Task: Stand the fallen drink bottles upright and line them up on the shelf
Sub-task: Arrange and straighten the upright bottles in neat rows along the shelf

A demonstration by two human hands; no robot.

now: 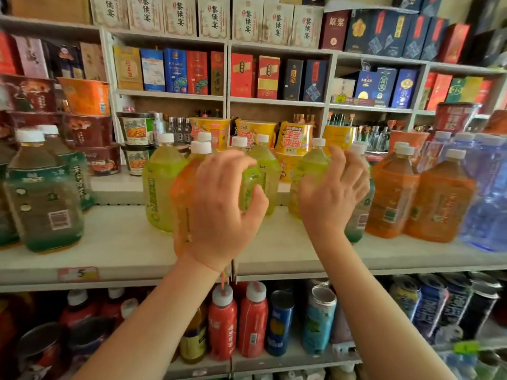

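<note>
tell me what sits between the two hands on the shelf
In the head view, a yellow-green bottle stands upright between the left hand and the right hand, with bare shelf in front of it.

— What's on the shelf (123,242)?
— Upright bottles: dark green ones (44,193) left, yellow-green (159,185) mid, orange (439,198) and blue (488,193) right. Noodle cups (293,141) stand behind.
</note>
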